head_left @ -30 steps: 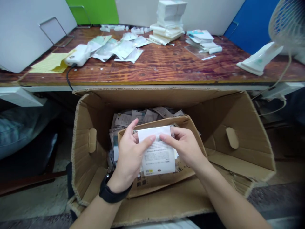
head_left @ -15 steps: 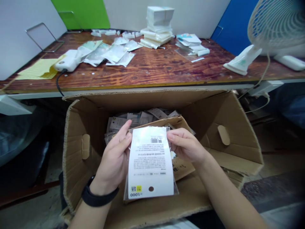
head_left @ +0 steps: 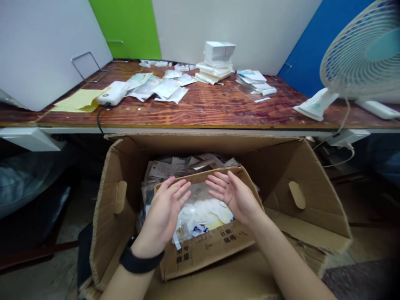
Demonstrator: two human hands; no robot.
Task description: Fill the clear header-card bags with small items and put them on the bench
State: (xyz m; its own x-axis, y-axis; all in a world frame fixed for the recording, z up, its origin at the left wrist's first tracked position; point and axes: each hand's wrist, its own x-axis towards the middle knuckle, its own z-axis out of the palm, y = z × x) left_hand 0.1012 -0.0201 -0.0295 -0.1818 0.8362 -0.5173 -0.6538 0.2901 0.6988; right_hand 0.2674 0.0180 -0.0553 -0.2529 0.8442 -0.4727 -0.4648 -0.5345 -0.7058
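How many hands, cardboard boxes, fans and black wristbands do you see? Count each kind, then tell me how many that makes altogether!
Hands (left hand, right hand): 2
Cardboard boxes (big outer box, small inner box): 2
Fan: 1
Black wristband: 1
Total: 6

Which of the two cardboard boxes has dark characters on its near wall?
The smaller box, nested inside the larger box and holding white scraps. The larger box shows no writing but has oval handle cutouts at both ends.
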